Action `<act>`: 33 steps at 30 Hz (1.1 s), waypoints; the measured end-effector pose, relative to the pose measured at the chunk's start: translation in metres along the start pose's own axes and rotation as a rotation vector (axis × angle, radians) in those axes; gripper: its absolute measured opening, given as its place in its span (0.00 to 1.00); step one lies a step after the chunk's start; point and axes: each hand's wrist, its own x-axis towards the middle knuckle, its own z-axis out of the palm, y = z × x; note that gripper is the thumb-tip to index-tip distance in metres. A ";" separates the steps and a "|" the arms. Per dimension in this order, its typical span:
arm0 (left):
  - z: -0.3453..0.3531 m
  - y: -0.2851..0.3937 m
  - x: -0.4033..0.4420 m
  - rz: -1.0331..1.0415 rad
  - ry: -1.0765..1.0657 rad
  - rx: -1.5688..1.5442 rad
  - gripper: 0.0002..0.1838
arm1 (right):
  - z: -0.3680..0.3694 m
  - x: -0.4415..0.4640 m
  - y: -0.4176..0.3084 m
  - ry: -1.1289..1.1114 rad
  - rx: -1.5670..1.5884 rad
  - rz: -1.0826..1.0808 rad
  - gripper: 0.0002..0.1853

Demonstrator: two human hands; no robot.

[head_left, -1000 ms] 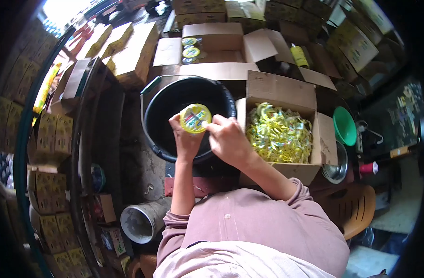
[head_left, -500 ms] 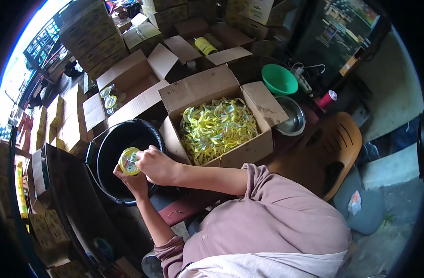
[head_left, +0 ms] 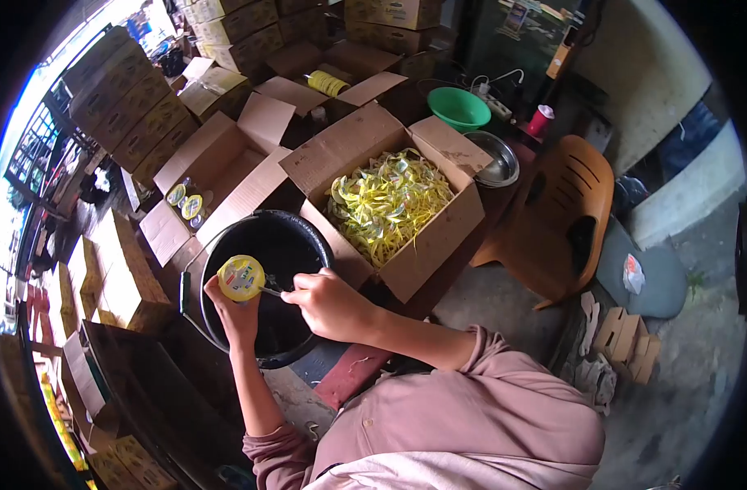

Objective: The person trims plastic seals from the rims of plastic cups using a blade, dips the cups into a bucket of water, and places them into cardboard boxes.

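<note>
We record both hands over the mouth of a black bucket (head_left: 290, 247). Left fingers (head_left: 213, 287): closed around a small round cup (head_left: 240, 278) with a yellow rim and a printed top, which is tilted to face us. Right fingers (head_left: 298, 296): closed on a thin tool (head_left: 272, 291), its far end at the edge of the cup nearest the right hand. We cannot tell whether the tool's tip touches the cup or goes into it.

Surroundings, by position from the fingers. Beyond and to the right of the right fingers, just beside the bucket, is an open cardboard box (head_left: 440, 245) heaped with yellow strips (head_left: 390, 204). Beyond the left fingers, on the far side of the bucket, we note a second open box (head_left: 166, 232) with a few cups (head_left: 192, 206) at its left end. Farther beyond both sets of fingers, a third open box (head_left: 373, 88) has a yellow roll (head_left: 326, 83) lying in it.

Well to the right of the right fingers, past the strips, we see a green bowl (head_left: 459, 110) close to a metal bowl (head_left: 498, 166) on the dark desk (head_left: 501, 204), with a red spool (head_left: 541, 121) behind. An orange-brown chair (head_left: 553, 220) stands to the right of these fingers. Stacked cartons (head_left: 128, 106) rise beyond the second box.
</note>
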 end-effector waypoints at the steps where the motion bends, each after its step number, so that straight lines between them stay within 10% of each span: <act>1: -0.001 -0.002 0.002 0.013 -0.033 0.009 0.34 | -0.001 -0.007 -0.003 0.041 0.025 0.029 0.13; 18: -0.027 0.001 0.022 0.443 -0.578 0.476 0.36 | 0.007 -0.056 -0.021 0.414 0.279 0.324 0.16; 33: -0.018 -0.007 0.020 0.752 -0.638 0.951 0.31 | 0.022 -0.064 -0.020 0.410 0.303 0.363 0.15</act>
